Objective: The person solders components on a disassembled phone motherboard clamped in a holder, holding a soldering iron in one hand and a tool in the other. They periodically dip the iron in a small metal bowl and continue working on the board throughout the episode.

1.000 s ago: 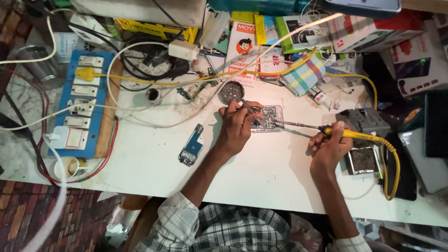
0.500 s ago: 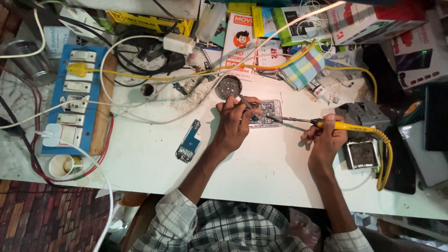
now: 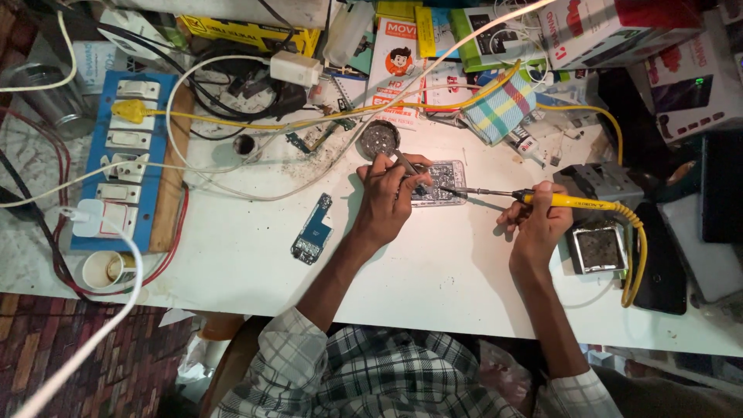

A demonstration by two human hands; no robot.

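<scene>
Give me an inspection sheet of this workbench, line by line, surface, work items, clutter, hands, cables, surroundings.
Surface: white table, debris specks near the round tin.
Job's things: opened phone; soldering iron, tip at the phone; tweezers.
Clutter: blue circuit board, boxes at the back, checked cloth, paper cup.
Grippers: left hand holds tweezers; right hand holds iron.
Cables: yellow iron cord, white and red leads by blue switchboard.
Surroundings: brick floor.

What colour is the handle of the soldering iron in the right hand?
Yellow; the soldering iron in the right hand shows best in the head view.
</scene>
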